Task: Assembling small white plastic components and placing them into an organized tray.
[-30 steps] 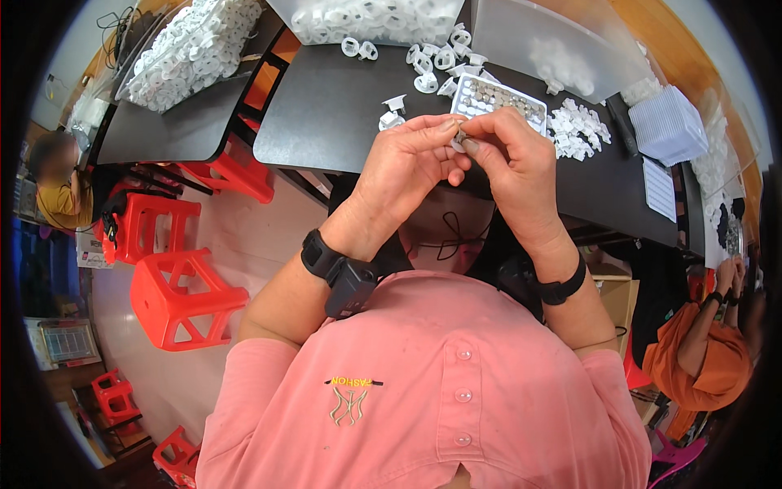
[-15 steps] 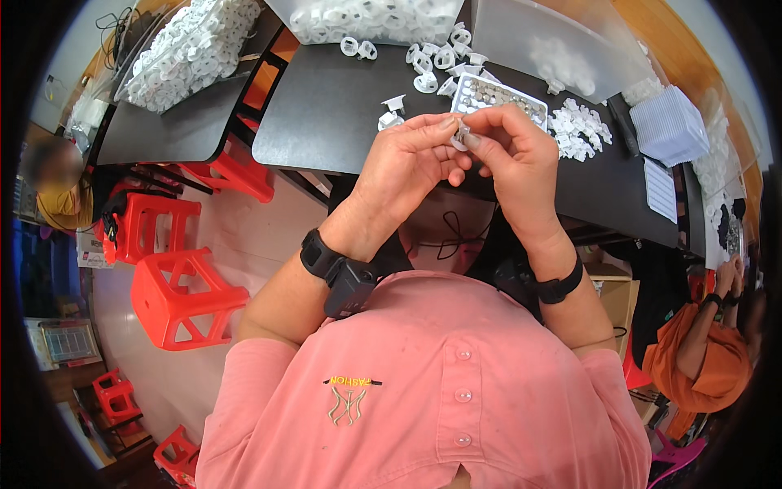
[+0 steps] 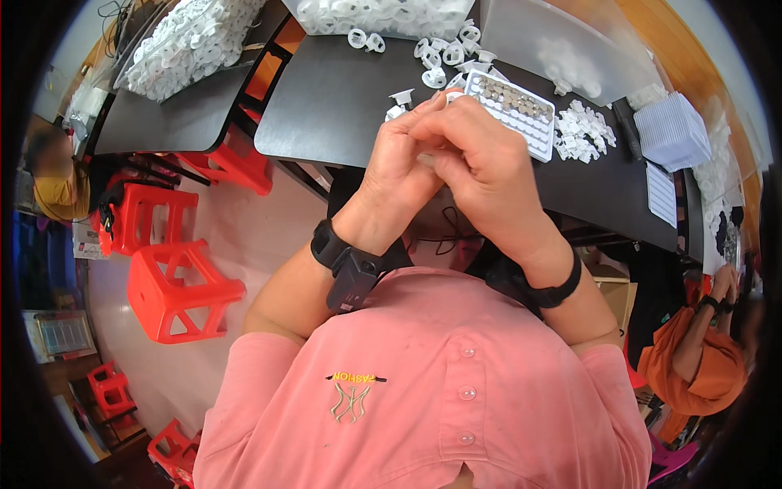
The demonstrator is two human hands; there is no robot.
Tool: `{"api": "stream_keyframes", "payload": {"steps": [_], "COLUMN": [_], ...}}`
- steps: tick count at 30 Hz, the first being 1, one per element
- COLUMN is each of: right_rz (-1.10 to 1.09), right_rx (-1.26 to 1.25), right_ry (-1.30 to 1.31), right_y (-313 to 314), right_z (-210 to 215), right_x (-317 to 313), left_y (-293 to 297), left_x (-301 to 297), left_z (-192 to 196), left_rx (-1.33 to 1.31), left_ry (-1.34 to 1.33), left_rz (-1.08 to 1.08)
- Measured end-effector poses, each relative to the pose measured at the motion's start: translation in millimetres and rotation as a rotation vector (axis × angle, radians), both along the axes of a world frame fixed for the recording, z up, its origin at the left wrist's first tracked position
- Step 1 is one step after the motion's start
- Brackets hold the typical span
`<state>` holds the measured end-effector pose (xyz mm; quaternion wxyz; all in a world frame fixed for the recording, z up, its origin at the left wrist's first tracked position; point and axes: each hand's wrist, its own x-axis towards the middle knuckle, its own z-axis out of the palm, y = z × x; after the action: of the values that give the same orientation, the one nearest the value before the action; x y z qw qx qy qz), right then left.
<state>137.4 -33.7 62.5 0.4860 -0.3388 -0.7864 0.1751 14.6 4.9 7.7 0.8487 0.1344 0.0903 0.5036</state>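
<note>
Head view, hands: left hand (image 3: 407,167) and right hand (image 3: 481,163) are pressing together, fingertips pinching narrowly around a small white piece, now almost fully hidden; a second ago it was showing between the fingers
Piece: sitting inside the shared pinch, at 12 o'clock from the wrists
Beyond: white tray (image 3: 511,110) is lying at 1 o'clock; loose white plastic parts (image 3: 444,57) are scattering at 12 o'clock on the black table (image 3: 326,106)

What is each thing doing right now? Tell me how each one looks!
Left hand: fingers curled, pressed against the right hand; what it holds is hidden.
Right hand: fingers curled, pressed against the left hand.
White tray: flat on the black table, cells mostly filled.
Loose white parts: scattered on the table.
Red stool: upright on the floor, nobody on it.
</note>
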Motion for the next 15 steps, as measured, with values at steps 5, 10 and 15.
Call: {"api": "stream_keyframes", "payload": {"steps": [5,10,15], "right_rz": [-0.081,-0.186,-0.215], "right_rx": [0.000,-0.130,-0.306], "right_ry": [-0.062,0.185,0.057], "right_y": [1.2,-11.4,-15.5], "right_z": [-8.6,-6.0,-11.0], "right_x": [5.5,18.2,11.0], "left_y": [2.8,5.0,4.0], "left_x": [-6.6,-2.1,-1.6], "left_z": [-4.5,-8.0,-8.4], "left_rx": [-0.085,-0.036,0.041], "left_ry": [-0.190,-0.299,-0.151], "left_rz": [-0.078,-0.036,-0.005]}}
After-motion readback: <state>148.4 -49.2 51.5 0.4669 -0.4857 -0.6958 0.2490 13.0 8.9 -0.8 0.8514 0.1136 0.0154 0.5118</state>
